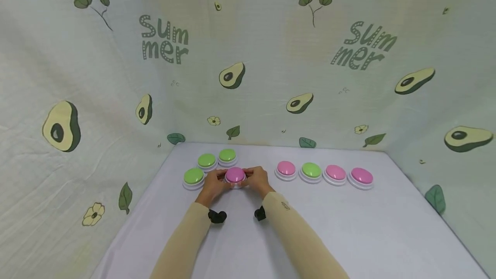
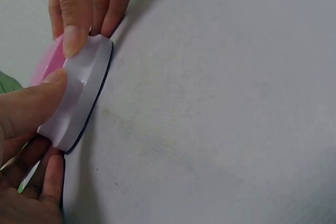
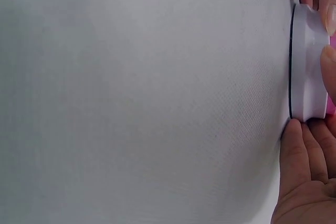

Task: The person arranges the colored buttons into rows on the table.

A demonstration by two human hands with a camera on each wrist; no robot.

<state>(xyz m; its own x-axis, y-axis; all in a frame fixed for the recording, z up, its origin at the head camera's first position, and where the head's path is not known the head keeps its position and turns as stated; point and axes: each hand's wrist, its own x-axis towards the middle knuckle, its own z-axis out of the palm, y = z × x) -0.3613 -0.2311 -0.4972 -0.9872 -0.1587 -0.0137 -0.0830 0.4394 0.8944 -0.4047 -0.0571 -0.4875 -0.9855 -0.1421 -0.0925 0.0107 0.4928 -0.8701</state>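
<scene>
A pink dome push button on a round white base stands left of the table's middle, between both hands. My left hand grips its left side, thumb at the front and fingers round the edge. From the right, my right hand holds the same button, thumb also on the front rim. In the left wrist view, both thumbs press the white base, whose dark underside edge lies right at the tabletop. The right wrist view shows the base upright, with fingertips low at its side.
Several green buttons sit close by the left hand, at the back left. Right of the hands runs a row with pink buttons and one green button. A printed cloth hangs behind the white table.
</scene>
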